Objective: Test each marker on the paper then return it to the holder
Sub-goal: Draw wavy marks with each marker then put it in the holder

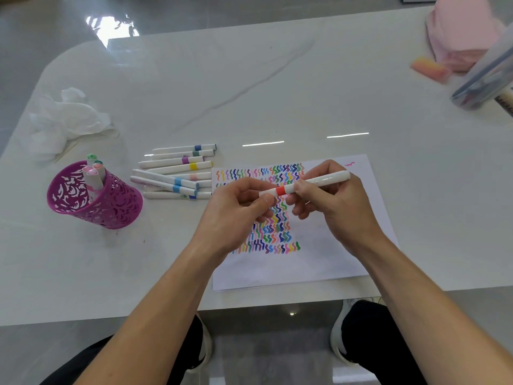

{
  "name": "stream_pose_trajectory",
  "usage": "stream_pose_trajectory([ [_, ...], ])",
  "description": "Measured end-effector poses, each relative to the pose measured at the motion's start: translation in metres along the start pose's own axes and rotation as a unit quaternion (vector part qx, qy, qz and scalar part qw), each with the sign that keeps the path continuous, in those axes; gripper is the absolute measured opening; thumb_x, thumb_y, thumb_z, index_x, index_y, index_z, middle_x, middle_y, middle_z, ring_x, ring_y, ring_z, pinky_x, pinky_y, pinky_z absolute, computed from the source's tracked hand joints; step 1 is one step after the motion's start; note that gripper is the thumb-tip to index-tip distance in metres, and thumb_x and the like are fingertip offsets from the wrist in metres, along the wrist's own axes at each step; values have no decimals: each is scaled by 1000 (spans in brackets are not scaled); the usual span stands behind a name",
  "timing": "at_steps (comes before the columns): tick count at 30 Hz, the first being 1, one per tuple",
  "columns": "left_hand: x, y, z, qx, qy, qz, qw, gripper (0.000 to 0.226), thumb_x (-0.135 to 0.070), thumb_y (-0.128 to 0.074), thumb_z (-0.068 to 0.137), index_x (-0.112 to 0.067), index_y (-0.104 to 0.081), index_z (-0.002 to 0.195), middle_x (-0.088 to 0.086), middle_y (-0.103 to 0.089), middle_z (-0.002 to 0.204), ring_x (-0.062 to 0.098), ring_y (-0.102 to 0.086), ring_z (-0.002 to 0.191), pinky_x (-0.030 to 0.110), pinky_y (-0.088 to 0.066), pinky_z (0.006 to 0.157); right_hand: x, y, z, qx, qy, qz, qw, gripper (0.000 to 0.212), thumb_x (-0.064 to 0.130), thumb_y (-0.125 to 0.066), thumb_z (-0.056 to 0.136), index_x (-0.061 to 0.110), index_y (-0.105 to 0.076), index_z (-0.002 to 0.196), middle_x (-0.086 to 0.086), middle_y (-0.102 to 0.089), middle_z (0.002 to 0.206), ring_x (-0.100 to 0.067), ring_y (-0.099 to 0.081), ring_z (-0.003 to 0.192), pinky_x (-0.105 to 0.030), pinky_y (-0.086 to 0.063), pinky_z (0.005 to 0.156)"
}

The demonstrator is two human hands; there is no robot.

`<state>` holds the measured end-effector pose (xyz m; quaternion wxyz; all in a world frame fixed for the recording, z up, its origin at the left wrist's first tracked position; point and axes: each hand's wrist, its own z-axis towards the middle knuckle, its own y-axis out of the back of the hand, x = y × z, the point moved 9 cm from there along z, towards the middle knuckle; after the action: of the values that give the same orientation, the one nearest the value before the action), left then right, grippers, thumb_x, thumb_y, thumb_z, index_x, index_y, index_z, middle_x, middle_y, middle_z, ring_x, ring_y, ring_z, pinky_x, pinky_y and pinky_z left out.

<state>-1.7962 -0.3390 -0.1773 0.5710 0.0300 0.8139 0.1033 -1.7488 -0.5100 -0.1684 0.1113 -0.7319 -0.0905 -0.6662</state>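
Red-banded, white plastic: holding the marker [322,180] level just above the paper [319,262], both hands clenching round it. Pinching the short capped end with the fingers [265,198] of the left hand [236,215], wrapping the long barrel in the right hand [338,207] (uncapping or recapping, cannot tell which). Judging it light, stiff and smooth, likely a little slippery, so best gripping close either side of the band. Leaving the loose markers [175,173] lying on the tabletop [277,93], between paper and purple holder [94,201].
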Motion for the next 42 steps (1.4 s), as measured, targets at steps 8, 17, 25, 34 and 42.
stream_pose_trajectory([
  [8, -6, 7, -4, -12, -37, 5, 999, 13, -17, -71, 93, -29, -71, 94, -2, -77, 77, 13, -76, 73, 22, -61, 68, -6, -6, 0, 35, -31, 84, 995, 9, 8, -70, 93, 5, -64, 87, -25, -75, 81, -32, -73, 66, -33, -58, 59],
  [17, -11, 8, -4, -16, -61, 31, 998, 2, -19, -72, 93, -19, -72, 95, -2, -74, 75, 13, -72, 69, 26, -60, 68, -14, -8, 1, 57, -69, 117, 989, 15, 16, -74, 89, 4, -66, 93, -25, -75, 86, -30, -73, 70, -31, -58, 63],
  [25, -28, 28, -16, -109, -105, -64, 986, 8, -21, -79, 86, -20, -73, 92, -5, -70, 77, 7, -64, 72, 27, -56, 68, -15, 3, 4, -5, -68, 4, 998, 36, 39, -82, 82, 12, -70, 102, -5, -73, 73, -19, -65, 62, -27, -53, 58],
  [34, -61, 92, -53, -281, -271, -112, 914, 11, -18, -79, 86, -21, -68, 88, -3, -73, 88, 30, -69, 83, 33, -54, 76, -20, 24, 4, -100, -47, -135, 985, 24, 29, -73, 97, 25, -65, 119, 5, -70, 65, 2, -58, 57, -35, -43, 76],
  [42, -74, 147, -102, -422, -353, -21, 835, 21, -24, -68, 98, -15, -70, 118, 4, -75, 108, 24, -74, 98, 37, -58, 87, -15, 13, 4, -107, -25, -170, 979, 20, 21, -68, 100, 23, -64, 119, 2, -69, 66, -1, -55, 55, -33, -46, 70],
])
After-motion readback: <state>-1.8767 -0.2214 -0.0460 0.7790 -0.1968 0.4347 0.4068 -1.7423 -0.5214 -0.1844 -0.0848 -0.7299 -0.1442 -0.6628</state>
